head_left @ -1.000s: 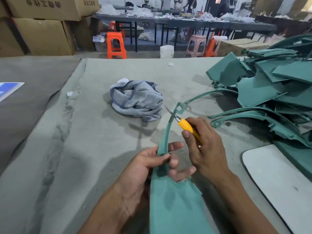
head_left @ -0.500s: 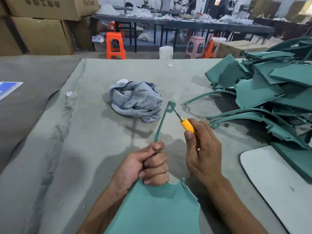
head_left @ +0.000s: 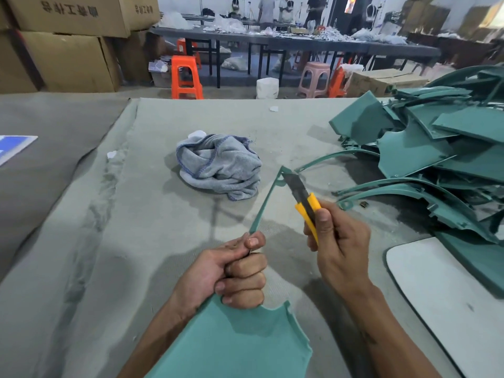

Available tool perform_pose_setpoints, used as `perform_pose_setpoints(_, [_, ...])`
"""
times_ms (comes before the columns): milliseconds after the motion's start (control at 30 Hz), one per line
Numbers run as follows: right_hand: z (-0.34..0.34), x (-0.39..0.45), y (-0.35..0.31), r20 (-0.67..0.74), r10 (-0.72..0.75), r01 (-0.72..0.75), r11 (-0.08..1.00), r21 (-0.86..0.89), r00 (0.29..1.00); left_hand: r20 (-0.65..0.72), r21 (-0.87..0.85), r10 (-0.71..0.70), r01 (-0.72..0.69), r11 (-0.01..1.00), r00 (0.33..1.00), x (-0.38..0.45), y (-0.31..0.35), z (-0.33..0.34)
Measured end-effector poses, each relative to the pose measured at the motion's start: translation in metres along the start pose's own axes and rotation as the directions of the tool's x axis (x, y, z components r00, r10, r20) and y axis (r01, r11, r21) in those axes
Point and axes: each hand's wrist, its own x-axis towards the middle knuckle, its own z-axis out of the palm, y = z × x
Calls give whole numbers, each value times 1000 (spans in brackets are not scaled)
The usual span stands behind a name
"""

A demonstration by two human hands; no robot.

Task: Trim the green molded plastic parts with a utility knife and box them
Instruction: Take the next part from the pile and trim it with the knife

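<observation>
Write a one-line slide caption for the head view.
Left hand grips a green molded part while the right hand sets a yellow utility knife at its tip.

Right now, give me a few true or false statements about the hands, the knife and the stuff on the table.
1. The right hand holds a yellow utility knife. True.
2. The left hand lies flat and empty. False: its grip is curled round the green part.
3. The knife blade meets the part's narrow tip. True.
4. The grey cloth covers the pile of green parts. False: it lies apart, left of the pile.
</observation>
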Motion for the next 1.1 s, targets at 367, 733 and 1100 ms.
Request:
perform_pose_setpoints(367, [-9,5,10,-32,-11,12,999,38,999,67,-2,-93,93,996,993,-2,1,-3])
perform_pose_setpoints(733, [1,3,-3,-153,180,-162,979,128,972,140,95,-95,82,992,986,-4,-1,1])
perform_pose_setpoints(1100, [17,-5,-29,6,352,-310,815,490,936,191,132,-113,89,987,975,-1,-2,-6])
